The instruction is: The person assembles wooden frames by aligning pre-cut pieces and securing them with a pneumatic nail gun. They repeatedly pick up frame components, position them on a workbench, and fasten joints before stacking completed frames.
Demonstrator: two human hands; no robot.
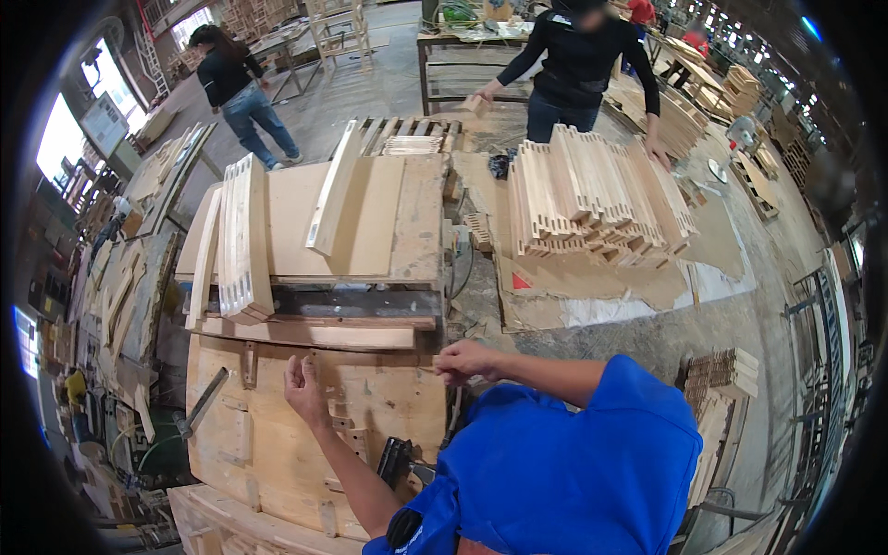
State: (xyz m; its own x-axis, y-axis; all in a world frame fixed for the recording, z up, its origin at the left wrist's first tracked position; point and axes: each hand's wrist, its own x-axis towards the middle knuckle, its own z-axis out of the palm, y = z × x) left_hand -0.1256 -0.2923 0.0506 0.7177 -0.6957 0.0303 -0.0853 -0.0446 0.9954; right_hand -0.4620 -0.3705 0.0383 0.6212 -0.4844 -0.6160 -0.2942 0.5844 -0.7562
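Observation:
My left hand [306, 393] is raised over a worn plywood bench [305, 444], fingers up and slightly apart, with nothing visible in it. At the bench's right edge, my right hand [465, 362] is closed; whatever it may hold is hidden by the fingers. Just beyond my hands a pale wooden strip [351, 335] lies across the bench's far edge. Past it, a bundle of slotted wooden slats [242, 236] rests on a brown board [287, 208], beside a thinner slat [205, 250]. A single slat [335, 190] lies on the same board.
A stack of slotted boards [592, 194] sits on cardboard [555, 301] at the far right, a person [585, 69] touching it. Another person [236, 88] is at far left. A metal bar [205, 398] and a black nail gun [396, 462] are near my left arm.

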